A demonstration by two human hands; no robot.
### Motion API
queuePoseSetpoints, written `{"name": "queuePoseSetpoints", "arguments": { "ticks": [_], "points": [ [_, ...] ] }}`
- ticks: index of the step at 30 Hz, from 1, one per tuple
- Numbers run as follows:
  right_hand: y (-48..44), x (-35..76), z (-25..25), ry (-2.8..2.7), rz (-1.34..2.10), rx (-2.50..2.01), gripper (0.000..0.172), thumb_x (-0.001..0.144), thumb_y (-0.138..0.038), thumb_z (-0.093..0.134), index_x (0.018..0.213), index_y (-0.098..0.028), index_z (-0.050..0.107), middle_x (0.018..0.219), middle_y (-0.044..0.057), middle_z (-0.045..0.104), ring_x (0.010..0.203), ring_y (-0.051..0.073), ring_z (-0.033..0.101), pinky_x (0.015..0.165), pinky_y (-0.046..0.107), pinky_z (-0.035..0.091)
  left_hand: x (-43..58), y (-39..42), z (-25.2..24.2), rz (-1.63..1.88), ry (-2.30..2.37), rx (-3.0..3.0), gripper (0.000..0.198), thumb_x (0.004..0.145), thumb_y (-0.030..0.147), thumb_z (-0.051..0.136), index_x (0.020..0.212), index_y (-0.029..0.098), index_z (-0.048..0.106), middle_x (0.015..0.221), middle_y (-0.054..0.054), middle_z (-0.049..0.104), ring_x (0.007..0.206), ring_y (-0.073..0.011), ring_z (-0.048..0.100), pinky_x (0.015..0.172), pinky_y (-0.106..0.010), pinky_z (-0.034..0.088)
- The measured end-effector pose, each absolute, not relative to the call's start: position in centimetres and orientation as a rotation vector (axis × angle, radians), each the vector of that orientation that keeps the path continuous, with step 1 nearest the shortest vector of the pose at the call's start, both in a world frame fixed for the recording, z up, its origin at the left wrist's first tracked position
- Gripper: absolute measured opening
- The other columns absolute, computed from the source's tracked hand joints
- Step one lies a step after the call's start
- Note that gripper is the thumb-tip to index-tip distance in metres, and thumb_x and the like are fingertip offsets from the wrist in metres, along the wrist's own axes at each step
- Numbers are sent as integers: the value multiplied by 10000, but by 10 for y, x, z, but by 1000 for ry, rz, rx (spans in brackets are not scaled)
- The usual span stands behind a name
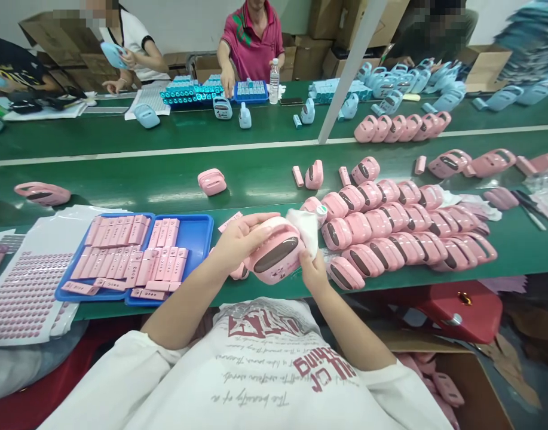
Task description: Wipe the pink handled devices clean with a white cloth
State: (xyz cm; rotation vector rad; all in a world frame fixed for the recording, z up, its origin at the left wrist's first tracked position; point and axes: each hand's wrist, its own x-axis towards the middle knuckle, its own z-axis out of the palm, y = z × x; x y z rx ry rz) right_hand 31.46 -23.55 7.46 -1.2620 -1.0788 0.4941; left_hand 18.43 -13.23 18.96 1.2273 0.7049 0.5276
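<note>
My left hand grips a glossy pink plastic housing with a dark oval window, tilted in front of my chest. A white cloth is pinched in my right hand and lies against the housing's right side. Below my left hand another pink housing is partly hidden. Just right of my right hand, several pink housings stand in rows. To the left, blue trays hold pink rectangular pieces with small printed marks.
Printed sheets lie at the far left. Pink housings are spaced along the green conveyor. A white post rises from the divider. Co-workers sit opposite among blue housings. A cardboard box of pink parts stands below right.
</note>
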Motion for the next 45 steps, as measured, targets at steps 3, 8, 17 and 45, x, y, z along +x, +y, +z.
{"name": "queuePoseSetpoints", "arguments": {
  "ticks": [3,8,17,45],
  "points": [
    [-234,313,86,-886,862,-1033,753,733,-671,635,1316,-203,546,1256,114,645,1175,313,597,1006,462,480,180,-131,201,457,670,1386,380,738,411,732,1030,167,737,942,-82,756,905,-246,692,747,-299,543],
    [-233,294,101,-635,1009,-904,739,593,-529,817,1227,-227,587,1162,66,678,1109,274,623,991,410,484,186,-122,199,449,698,1396,440,764,418,693,1114,151,675,664,-26,699,578,-140,625,527,-223,464],
    [-231,276,83,-3,1204,-851,538,579,-571,801,983,-243,665,892,11,751,849,203,694,720,297,570,163,-122,127,1012,569,1492,575,759,529,678,1225,220,543,1205,-114,601,1114,-245,580,883,-348,499],
    [-217,317,103,-1579,342,-1206,479,975,-441,344,1380,-241,502,1394,87,552,1352,251,449,1115,473,376,153,-143,136,641,843,1687,1013,406,289,900,1323,201,479,1307,-98,567,1232,-361,501,1039,-442,405]
  ]
}}
